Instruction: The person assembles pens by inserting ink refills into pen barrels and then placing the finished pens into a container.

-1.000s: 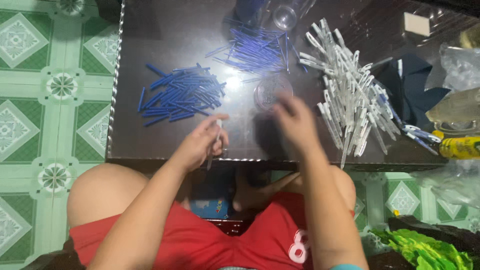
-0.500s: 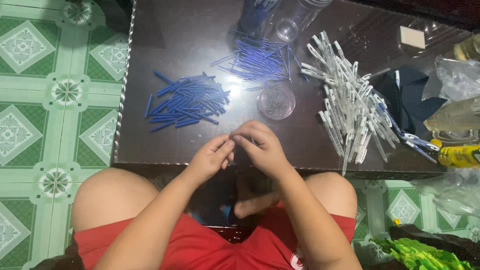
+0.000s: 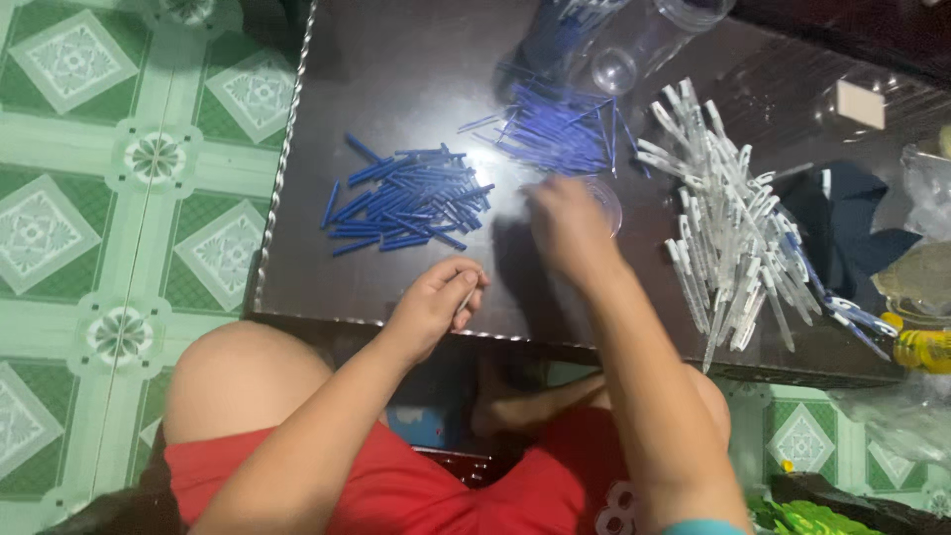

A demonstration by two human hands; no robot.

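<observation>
Our left hand [image 3: 436,302] closed on a pen barrel [image 3: 465,300] at the table [image 3: 396,79] edge | our right hand [image 3: 567,230], blurred, grip unclear, over small clear dish [image 3: 606,203] | blue caps [image 3: 406,198] left, white pens [image 3: 728,228] right

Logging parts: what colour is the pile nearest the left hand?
Blue, clearest in the head view: pile of short sticks.

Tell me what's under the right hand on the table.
The right hand, blurred, covers part of a small clear round dish on the dark table; only the dish's right rim shows. What lies in the dish, or in the fingers, is hidden.
</observation>
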